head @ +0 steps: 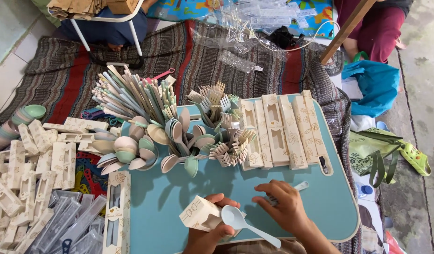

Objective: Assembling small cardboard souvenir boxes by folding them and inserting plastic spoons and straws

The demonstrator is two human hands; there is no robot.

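My left hand [208,233] grips a small cream cardboard box [200,214] at the near edge of the teal tray table [320,197]. A pale blue spoon [240,221] lies across that hand with its bowl by the box opening. My right hand [285,204] rests on the table just right of the box, its fingers closed around pale cutlery handles [299,186] that stick out to the right. Behind both hands lie heaps of pastel spoons [179,136], forks [224,127] and chopsticks [127,96].
A row of cream window boxes [283,129] lies along the table's far right. More such boxes [24,174] and clear sleeves [71,226] are piled on the left. A striped rug [62,80], clear bags [245,33], a blue bag [374,84] and another seated person [381,23] lie beyond.
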